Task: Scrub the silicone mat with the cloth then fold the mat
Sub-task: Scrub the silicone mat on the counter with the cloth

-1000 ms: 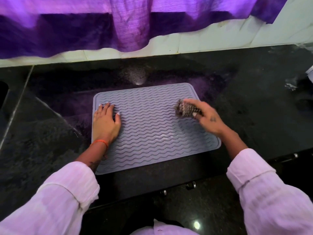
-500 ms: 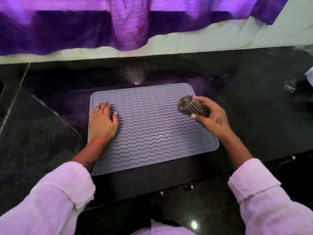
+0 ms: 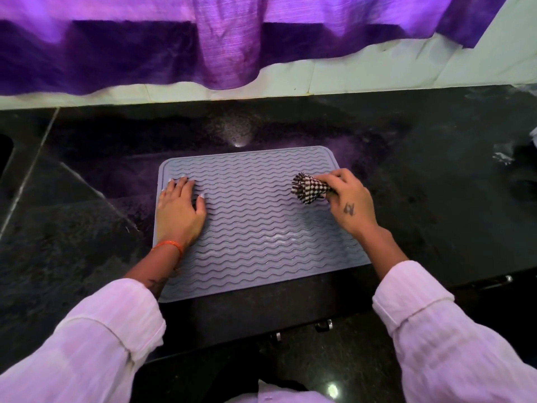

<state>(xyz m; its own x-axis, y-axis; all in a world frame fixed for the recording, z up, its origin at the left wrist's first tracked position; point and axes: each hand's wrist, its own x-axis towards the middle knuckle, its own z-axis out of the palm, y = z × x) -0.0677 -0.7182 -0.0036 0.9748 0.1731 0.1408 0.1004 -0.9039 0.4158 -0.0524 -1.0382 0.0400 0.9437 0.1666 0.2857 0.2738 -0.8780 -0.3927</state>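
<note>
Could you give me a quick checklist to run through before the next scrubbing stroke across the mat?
1. Silicone mat lies flat and unfolded on the black counter: ok.
2. Left hand presses flat on the mat's left side to steady it: ok.
3. Right hand grips the bunched checkered cloth: ok.
4. Cloth touches the mat near its far right part: ok.
5. Ridged middle between the hands is free for the stroke: ok.
6. Mat is scrubbed clean enough to fold: cannot tell.
</note>
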